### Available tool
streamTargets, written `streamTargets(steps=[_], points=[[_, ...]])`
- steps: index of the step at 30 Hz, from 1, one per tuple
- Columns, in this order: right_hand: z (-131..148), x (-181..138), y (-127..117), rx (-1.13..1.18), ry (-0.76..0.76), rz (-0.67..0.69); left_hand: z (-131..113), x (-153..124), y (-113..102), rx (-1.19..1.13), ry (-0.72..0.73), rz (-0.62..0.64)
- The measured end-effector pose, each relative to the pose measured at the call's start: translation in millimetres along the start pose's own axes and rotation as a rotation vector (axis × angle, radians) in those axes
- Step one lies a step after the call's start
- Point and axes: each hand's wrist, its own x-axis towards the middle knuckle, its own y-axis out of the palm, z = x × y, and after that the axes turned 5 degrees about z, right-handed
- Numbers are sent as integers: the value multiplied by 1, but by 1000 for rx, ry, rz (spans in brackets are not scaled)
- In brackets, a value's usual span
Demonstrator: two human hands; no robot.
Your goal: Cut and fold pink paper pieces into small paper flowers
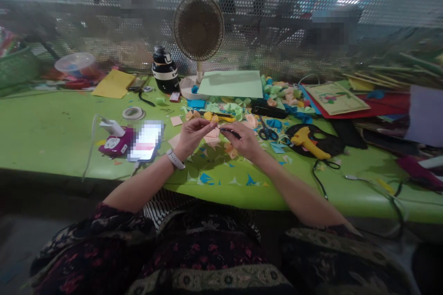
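My left hand point(194, 134), with a white band on its wrist, has its thumb and fingertips pinched together. What lies in the pinch is too small to make out; an orange-yellow paper piece point(211, 116) shows just behind the fingertips. Facing it, my right hand point(245, 139) is closed on a slender black tool point(231, 132), its tip pointing at the left fingertips. Peach paper squares point(212, 136) lie under and between the hands. A folded peach paper piece point(230, 150) is below the right hand. Blue paper scraps point(206, 178) are scattered near the table edge.
Dark-handled scissors point(268, 132) and a yellow glue gun point(309, 142) lie to the right. A phone point(146, 142), a purple power block point(117, 143) and a tape roll point(133, 113) are left. Behind stand a fan point(199, 27), a black bottle point(165, 73) and a green sheet point(231, 84).
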Motion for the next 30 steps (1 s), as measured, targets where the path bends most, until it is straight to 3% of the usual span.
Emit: streamTargets(steps=[14,30], points=[[5,1,-2,39,106,99,2,1,-1,-79,-26,11],[5,2,-3,-9,102,74,3,3,-4,-104,-54,-38]])
